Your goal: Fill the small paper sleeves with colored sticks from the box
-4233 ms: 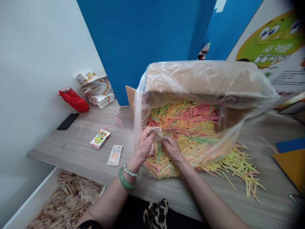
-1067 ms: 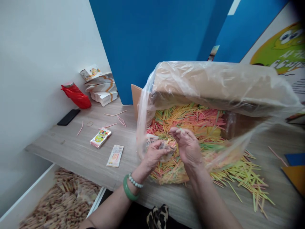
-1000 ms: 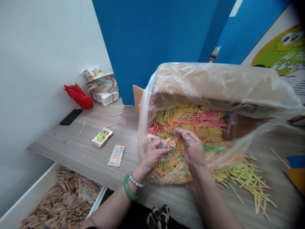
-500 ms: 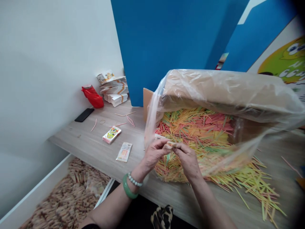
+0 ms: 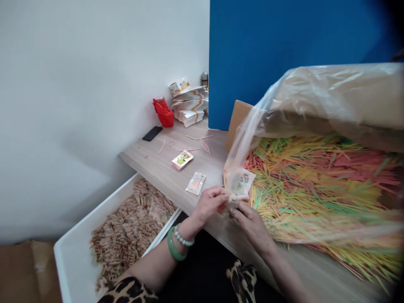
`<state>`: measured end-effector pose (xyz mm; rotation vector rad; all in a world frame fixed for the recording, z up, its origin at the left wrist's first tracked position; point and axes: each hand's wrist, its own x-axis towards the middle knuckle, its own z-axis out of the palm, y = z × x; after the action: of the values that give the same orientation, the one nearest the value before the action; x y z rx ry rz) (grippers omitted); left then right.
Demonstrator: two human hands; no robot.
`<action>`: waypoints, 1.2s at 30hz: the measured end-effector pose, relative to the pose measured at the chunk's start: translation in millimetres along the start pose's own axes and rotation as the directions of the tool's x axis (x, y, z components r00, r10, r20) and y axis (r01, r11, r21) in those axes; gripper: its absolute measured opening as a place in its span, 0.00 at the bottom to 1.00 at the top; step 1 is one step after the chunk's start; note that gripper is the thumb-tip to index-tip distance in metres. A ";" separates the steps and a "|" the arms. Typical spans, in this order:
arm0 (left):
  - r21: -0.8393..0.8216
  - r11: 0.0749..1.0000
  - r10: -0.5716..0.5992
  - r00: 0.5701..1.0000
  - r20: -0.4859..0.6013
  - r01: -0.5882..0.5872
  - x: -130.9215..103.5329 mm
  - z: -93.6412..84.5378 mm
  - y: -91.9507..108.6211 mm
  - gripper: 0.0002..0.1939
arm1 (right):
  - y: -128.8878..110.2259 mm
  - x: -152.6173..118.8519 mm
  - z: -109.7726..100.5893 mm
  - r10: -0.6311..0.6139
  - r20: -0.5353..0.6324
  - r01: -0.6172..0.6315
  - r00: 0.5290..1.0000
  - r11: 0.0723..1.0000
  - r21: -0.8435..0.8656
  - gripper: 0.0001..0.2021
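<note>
My left hand (image 5: 206, 205), with a green bangle (image 5: 174, 244) and a beaded bracelet (image 5: 183, 235) at its wrist, pinches one side of a small pale packet (image 5: 223, 208). From the other side, my right hand (image 5: 252, 223) closes its fingertips on the same packet. Motion blur hides its details. Both hands are over the table's front edge, left of a plastic-lined box (image 5: 341, 94) full of coloured thin sticks (image 5: 293, 185). Just behind the fingers a printed white packet (image 5: 245, 183) lies by the plastic lining.
A flat packet (image 5: 196, 183) and a stack of printed cards (image 5: 182, 160) lie on the table (image 5: 151, 162). Farther back are loose pink sticks, a black phone (image 5: 152, 133), a red bag (image 5: 164, 114) and stacked white paper (image 5: 189, 105). Below left, a white bin (image 5: 71, 256) holds many small brownish packets (image 5: 129, 231).
My view has turned left, showing more of the white bin. Both hands have shifted from over the sticks to the table's front edge, still gripping the small packet.
</note>
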<state>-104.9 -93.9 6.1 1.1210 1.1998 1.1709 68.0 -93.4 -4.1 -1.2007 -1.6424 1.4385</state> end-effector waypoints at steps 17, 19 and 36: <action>0.889 0.353 0.331 0.851 -0.409 0.290 64.6 -76.6 -59.0 0.16 | -9.8 71.3 -33.5 0.130 -0.310 -0.328 0.942 0.559 -0.762 0.12; 0.891 0.389 0.434 0.807 -0.401 0.233 61.9 -79.8 -55.9 0.17 | -6.3 71.2 -37.1 0.163 -0.327 -0.353 0.931 0.627 -0.694 0.10; 0.619 0.641 0.554 0.832 0.036 -0.454 44.9 46.0 -3.1 0.08 | -12.7 68.8 -40.7 0.128 -0.308 -0.309 0.943 0.682 -0.663 0.16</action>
<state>-58.3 -49.7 2.1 1.9951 1.4943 1.3431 75.8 -14.0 9.3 -1.9719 -1.9904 0.7098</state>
